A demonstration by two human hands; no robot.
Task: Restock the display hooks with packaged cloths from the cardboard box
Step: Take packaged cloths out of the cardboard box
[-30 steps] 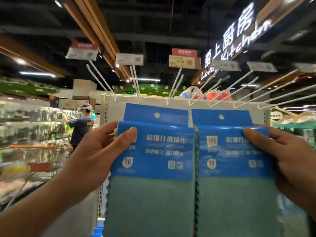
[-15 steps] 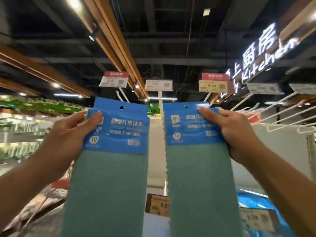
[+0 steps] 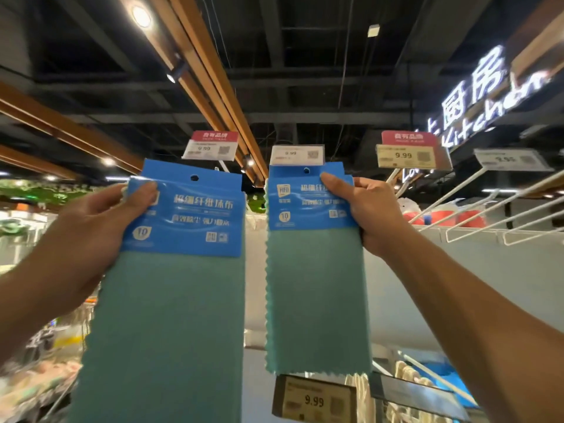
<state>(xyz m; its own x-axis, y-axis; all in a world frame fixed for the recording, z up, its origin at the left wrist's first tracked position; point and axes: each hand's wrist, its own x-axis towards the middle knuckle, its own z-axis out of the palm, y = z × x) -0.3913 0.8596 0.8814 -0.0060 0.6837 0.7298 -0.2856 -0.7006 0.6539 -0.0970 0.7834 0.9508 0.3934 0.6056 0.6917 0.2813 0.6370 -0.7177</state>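
Note:
Two packaged teal cloths with blue header cards are raised in front of the top row of hooks. My left hand (image 3: 91, 230) pinches the left pack (image 3: 171, 300) at its header, thumb on the front. My right hand (image 3: 370, 209) grips the right pack (image 3: 314, 288) at the header's right edge. Each header has a hang hole near its top. The hole of the right pack sits just below a price tag (image 3: 297, 154) at a hook's tip. White wire hooks (image 3: 488, 206) stick out bare at the right. The cardboard box is out of view.
Price tags (image 3: 210, 146) reading 9.99 hang on the hook ends above the packs. The white back panel (image 3: 457, 270) of the display lies behind. A lower price tag (image 3: 314, 399) and hooks with stock (image 3: 427, 380) sit below right. Store aisles blur at the left.
Both packs have moved up toward the top hook tags, and my view has tilted upward. The right pack's hole has come up under the middle tag. My grips are unchanged.

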